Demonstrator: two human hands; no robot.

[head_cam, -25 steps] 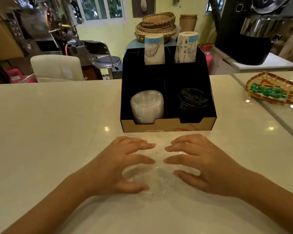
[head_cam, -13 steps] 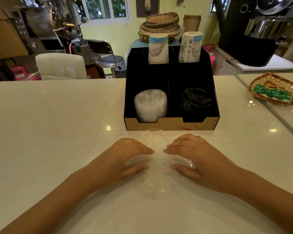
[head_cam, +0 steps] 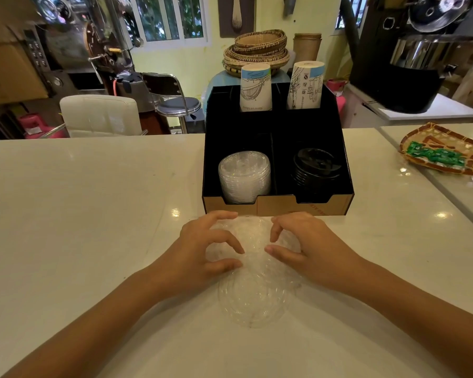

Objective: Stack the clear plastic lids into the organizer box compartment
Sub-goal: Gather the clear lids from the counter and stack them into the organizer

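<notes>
Several loose clear plastic lids (head_cam: 253, 293) lie overlapping on the white counter just in front of the black organizer box (head_cam: 277, 205). My left hand (head_cam: 202, 252) and my right hand (head_cam: 306, 246) rest on the pile from either side, fingers curled and pressing on the lids. A stack of clear lids (head_cam: 243, 175) stands on edge in the box's front left compartment. Black lids (head_cam: 316, 167) fill the front right compartment. Two stacks of paper cups (head_cam: 256, 88) stand in the back compartments.
A woven tray with green packets (head_cam: 445, 151) sits at the right, across a seam in the counter (head_cam: 79, 214). Behind the counter stand a white chair (head_cam: 99, 115), a stool and stacked baskets (head_cam: 257, 50).
Both hands have drawn closer together and curled their fingers, gathering the loose lids into a tighter pile. The view has shifted slightly.
</notes>
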